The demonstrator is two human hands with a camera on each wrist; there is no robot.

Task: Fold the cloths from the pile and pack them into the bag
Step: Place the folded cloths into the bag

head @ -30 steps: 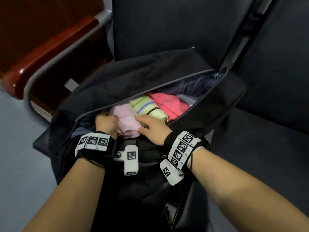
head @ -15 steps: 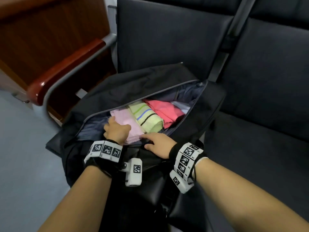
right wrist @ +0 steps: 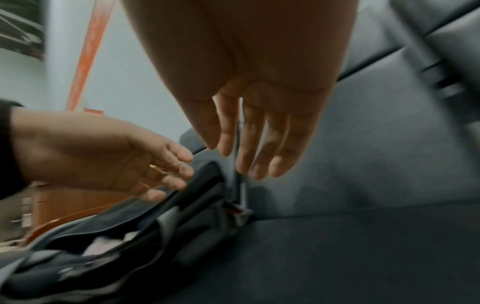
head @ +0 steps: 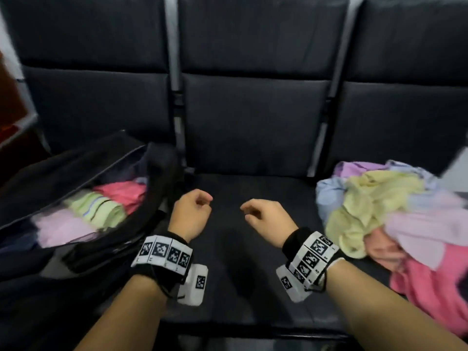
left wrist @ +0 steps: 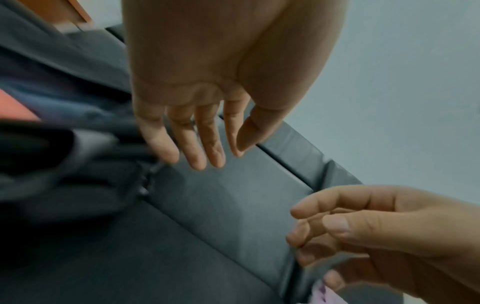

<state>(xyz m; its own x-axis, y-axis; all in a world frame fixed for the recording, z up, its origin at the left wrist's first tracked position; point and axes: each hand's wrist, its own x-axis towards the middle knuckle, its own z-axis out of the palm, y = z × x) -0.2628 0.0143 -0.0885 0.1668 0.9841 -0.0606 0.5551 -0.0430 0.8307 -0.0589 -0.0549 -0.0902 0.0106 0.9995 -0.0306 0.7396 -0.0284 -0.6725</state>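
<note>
I held my left hand (head: 190, 216) and right hand (head: 269, 221) empty, fingers relaxed, above the dark padded seat (head: 253, 188), between the open black fabric bag (head: 83, 153) and the pastel cloth pile (head: 395, 211).

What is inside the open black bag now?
Inside the bag lie three folded cloths in a row: light pink cloth, green striped cloth and coral cloth. Anything beneath them is covered.

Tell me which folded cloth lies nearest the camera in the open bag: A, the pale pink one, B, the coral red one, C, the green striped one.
A: in the head view the pale pink cloth lies at the near end of the bag, with the green striped cloth behind it and the coral red cloth beyond.
</note>
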